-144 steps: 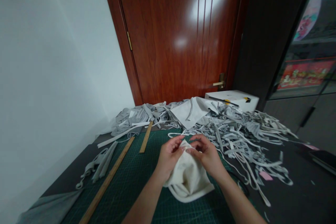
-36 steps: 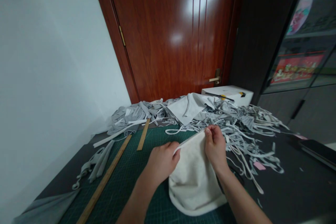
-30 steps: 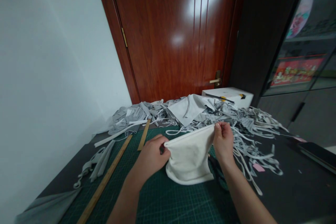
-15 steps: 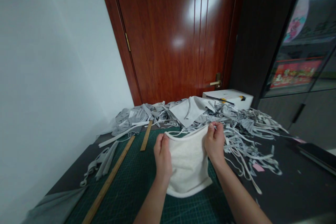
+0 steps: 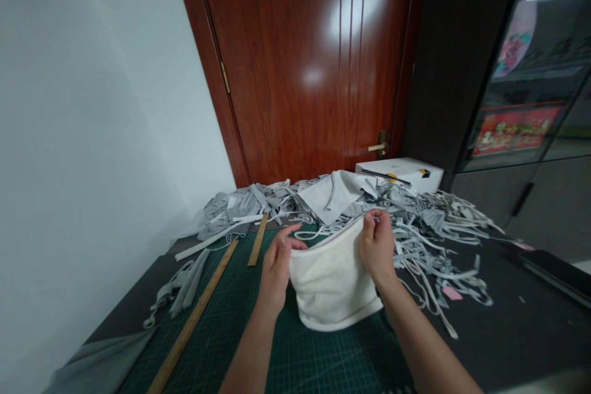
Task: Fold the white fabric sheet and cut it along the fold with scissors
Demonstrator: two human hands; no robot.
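A piece of cream-white fabric [image 5: 333,280] with thick rolled edges hangs between my hands, over the green cutting mat [image 5: 318,360]. My right hand [image 5: 377,245] pinches its upper right corner between thumb and fingers. At the upper left corner, my left hand [image 5: 277,268] holds the edge more loosely, thumb in front and fingers reaching behind the top edge. The fabric sags in soft folds, and its lower edge curves just above or on the mat; I cannot tell which.
Grey fabric strips and scraps [image 5: 249,200] heap along the back and right. Two wooden rulers [image 5: 196,314] lie at left, near folded grey cloth [image 5: 104,360]. A white box [image 5: 415,172] stands before the door [image 5: 295,74]. A dark flat object [image 5: 556,274] lies far right.
My left hand has shifted slightly left and its fingers have loosened and extended behind the edge. The fabric's lower edge has risen and swung right. My right hand keeps its pinch.
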